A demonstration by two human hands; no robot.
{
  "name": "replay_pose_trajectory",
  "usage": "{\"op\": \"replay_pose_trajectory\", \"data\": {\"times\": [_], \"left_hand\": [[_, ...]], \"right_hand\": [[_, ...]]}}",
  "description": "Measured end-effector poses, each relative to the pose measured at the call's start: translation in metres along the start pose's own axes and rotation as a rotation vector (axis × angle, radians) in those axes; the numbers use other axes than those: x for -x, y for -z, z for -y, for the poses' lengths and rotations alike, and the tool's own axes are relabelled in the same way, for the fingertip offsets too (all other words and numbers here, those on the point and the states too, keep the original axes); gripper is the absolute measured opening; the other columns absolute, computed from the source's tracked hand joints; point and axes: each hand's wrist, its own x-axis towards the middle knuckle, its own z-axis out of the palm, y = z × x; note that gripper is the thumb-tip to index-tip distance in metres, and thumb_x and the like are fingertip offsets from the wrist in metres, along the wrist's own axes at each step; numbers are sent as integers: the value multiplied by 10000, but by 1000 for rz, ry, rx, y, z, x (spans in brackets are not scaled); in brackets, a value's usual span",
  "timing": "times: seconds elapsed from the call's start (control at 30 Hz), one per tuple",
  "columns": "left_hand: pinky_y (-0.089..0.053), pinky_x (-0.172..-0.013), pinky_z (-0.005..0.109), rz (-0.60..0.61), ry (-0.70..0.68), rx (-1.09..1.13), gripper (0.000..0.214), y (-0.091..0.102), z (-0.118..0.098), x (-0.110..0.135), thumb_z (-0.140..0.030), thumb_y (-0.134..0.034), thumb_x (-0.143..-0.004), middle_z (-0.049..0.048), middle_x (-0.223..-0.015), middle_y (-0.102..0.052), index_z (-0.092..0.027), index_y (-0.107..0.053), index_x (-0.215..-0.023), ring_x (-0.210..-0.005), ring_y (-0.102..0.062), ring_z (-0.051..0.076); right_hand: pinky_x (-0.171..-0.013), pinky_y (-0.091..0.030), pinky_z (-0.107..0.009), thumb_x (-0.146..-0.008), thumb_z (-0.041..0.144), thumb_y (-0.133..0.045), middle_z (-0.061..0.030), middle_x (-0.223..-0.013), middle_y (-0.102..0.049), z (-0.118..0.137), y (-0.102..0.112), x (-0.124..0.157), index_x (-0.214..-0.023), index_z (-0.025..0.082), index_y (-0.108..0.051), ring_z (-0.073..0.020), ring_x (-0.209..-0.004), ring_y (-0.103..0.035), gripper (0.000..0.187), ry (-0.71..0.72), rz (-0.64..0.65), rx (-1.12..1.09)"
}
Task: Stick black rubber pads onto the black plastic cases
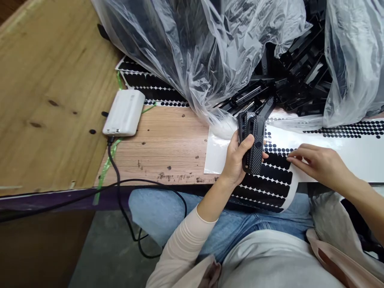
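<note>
My left hand (237,158) is wrapped round a black carbon-pattern plastic part (252,142), holding it upright above the table edge. Under and beside it lies a white backing sheet (345,154) covered with rows of round black stickers (274,178); the sheet's near end hangs off the table over my lap. My right hand (318,162) rests on the sheet with its fingertips pinched together at a row of stickers; I cannot make out whether a sticker is between them.
A heap of black plastic parts (294,84) spills from clear plastic bags (192,48) at the back. More sticker sheets (150,86) lie under the bag. A white power bank (124,113) with a black cable (120,188) sits on the wooden table (54,100) at left.
</note>
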Motion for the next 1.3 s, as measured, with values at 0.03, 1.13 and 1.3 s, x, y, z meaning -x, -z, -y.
{"op": "replay_pose_trajectory", "data": {"times": [0.03, 1.13, 1.3], "left_hand": [[-587, -561, 221, -1, -1, 0, 676, 0, 0, 0, -637, -834, -879, 20, -968, -739, -198, -532, -1294, -638, -753, 138], [-618, -956, 358, -32, -86, 162, 584, 6, 3, -2, -623, -873, -815, 59, -953, -798, -183, -678, -1146, -967, -808, 236], [-600, -821, 316, -50, -109, 85, 631, 3, 4, -2, -550, -912, -804, 50, -961, -793, -203, -651, -1262, -963, -796, 244]], "right_hand": [[-573, -489, -328, -1068, 267, -664, -31, -867, -762, -1, 0, 5, -1001, 230, -762, -163, -613, -652, 124, 52, 4, -26], [-852, -580, -411, -754, 676, -938, -69, -1028, -805, 36, 11, -87, -798, 260, -830, -254, -939, -700, 432, -465, 62, -834], [-818, -604, -410, -811, 695, -878, -64, -975, -799, 41, -1, -83, -809, 263, -809, -277, -946, -722, 437, -366, 58, -676]]}}
